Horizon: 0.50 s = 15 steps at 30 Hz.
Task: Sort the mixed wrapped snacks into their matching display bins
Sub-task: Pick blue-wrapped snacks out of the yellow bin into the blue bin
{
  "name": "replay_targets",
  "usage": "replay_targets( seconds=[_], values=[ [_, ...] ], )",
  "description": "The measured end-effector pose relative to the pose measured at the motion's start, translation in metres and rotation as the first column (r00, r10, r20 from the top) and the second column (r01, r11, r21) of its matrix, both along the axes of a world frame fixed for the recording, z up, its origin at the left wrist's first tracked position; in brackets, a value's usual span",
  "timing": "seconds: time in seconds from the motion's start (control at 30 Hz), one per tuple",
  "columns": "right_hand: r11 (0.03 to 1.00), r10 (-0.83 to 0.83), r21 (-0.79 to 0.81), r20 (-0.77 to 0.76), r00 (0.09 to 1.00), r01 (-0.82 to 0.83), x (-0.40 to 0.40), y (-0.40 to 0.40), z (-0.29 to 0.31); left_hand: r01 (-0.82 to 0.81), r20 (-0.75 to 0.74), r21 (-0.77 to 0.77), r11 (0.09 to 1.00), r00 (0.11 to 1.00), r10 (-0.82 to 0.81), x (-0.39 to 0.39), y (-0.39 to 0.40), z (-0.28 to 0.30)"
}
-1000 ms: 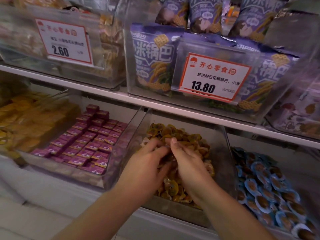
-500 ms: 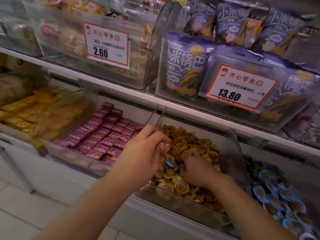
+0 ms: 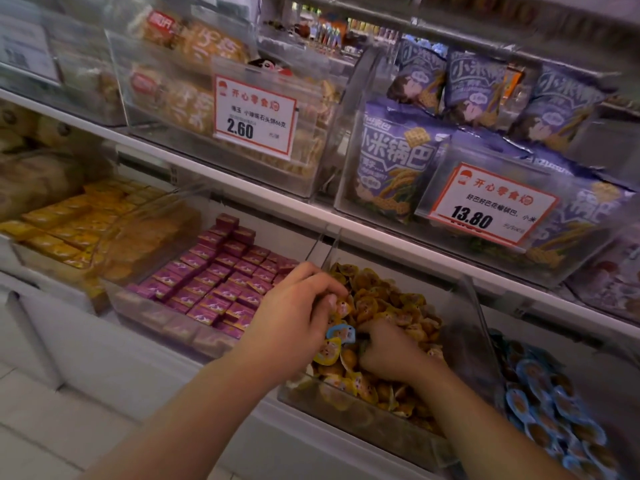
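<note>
My left hand (image 3: 294,318) hovers over the left end of a clear bin (image 3: 367,422) heaped with yellow-lidded snack cups (image 3: 391,299). Its fingers are curled and grip a small bunch of cups, among them a blue-lidded cup (image 3: 343,332) that sticks out below the fingertips. My right hand (image 3: 389,353) is pushed down into the yellow pile just right of that blue cup, knuckles up and fingers curled. Its fingertips are buried among the cups, so whatever they hold is hidden. The bin of blue-lidded cups (image 3: 543,407) stands to the right.
Left of the yellow bin is a bin of purple boxes (image 3: 214,289), then one of yellow boxes (image 3: 69,230). The shelf above (image 3: 277,199) carries clear bins with price tags 2.60 (image 3: 254,116) and 13.80 (image 3: 485,206) and purple bags (image 3: 394,161). White floor lies lower left.
The hands, pinched together above the pile a second ago, have parted. My right hand has sunk into the yellow cups; a blue-lidded cup now shows by my left hand. The view shifted left.
</note>
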State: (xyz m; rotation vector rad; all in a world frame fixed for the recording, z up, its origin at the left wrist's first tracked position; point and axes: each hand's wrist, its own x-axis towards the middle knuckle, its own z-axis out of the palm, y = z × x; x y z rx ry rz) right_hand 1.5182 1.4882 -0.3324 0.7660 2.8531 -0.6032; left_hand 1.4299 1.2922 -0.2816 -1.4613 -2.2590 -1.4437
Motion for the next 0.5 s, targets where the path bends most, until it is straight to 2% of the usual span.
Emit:
replay_targets(
  seconds=[0.1,0.13,0.23,0.3,0.37,0.43,0.5],
  values=[
    [0.987,-0.06,-0.16,-0.236,0.97,0.022,0.006,-0.002,0.004,-0.001,0.03,0.011,1.0,1.0,0.001,-0.002,0.001,0.001],
    [0.99,-0.059,-0.139,-0.289,0.956,0.019,0.008,-0.003,0.004,-0.003,0.045,0.015,1.0,0.999,0.002,-0.003,0.001,0.001],
    [0.996,-0.026,0.062,-0.418,0.908,0.058,0.009,-0.005,0.004,-0.011,0.096,0.029,1.0,0.995,0.008,-0.005,0.002,0.0],
    [0.994,-0.019,0.087,-0.487,0.873,0.07,0.006,-0.007,0.007,-0.014,0.119,0.033,0.999,0.993,0.01,-0.005,0.003,0.0],
    [0.998,0.028,0.059,-0.446,0.895,-0.002,0.001,-0.011,0.006,-0.015,0.122,0.033,0.999,0.993,0.01,-0.006,0.002,0.0],
    [0.991,0.135,0.044,-0.274,0.952,-0.128,-0.004,-0.015,0.003,-0.012,0.118,0.033,0.999,0.993,0.008,-0.006,0.002,0.0],
    [0.973,0.222,0.084,-0.106,0.969,-0.213,-0.008,-0.018,-0.002,-0.012,0.114,0.035,0.999,0.993,0.008,-0.006,0.003,0.0]
  ],
)
